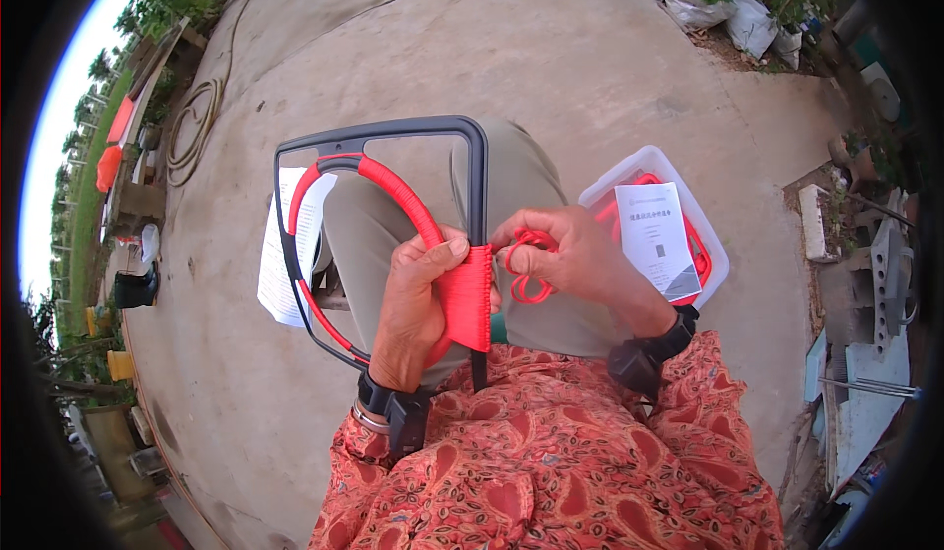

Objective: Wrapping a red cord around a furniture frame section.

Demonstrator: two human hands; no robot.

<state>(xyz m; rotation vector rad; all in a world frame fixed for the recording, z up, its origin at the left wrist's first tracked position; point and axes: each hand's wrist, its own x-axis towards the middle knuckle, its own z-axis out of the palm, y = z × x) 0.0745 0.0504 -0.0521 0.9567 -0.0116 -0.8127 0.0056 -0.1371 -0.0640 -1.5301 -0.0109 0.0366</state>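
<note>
A black frame (479, 181) with rounded corners stands over my lap, and a curved inner bar (403, 191) wound with red cord runs inside it. Tight turns of red cord form a broad wrapped band (466, 304) joining the bar to the frame's right side. My left hand (408, 294) is closed round the wrapped bar, its thumb pressed against the band's upper edge. Just right of the frame, my right hand (570, 255) pinches a small looped bundle of red cord (531, 289). Where the cord meets the band is hard to make out.
A white plastic tub (718, 255) with red cord and a printed booklet (657, 240) stands to my right. Printed sheets (287, 265) lie by my left knee. A coiled hose (197, 127) rests on the concrete floor (590, 68). White sacks (693, 4) line the far right edge.
</note>
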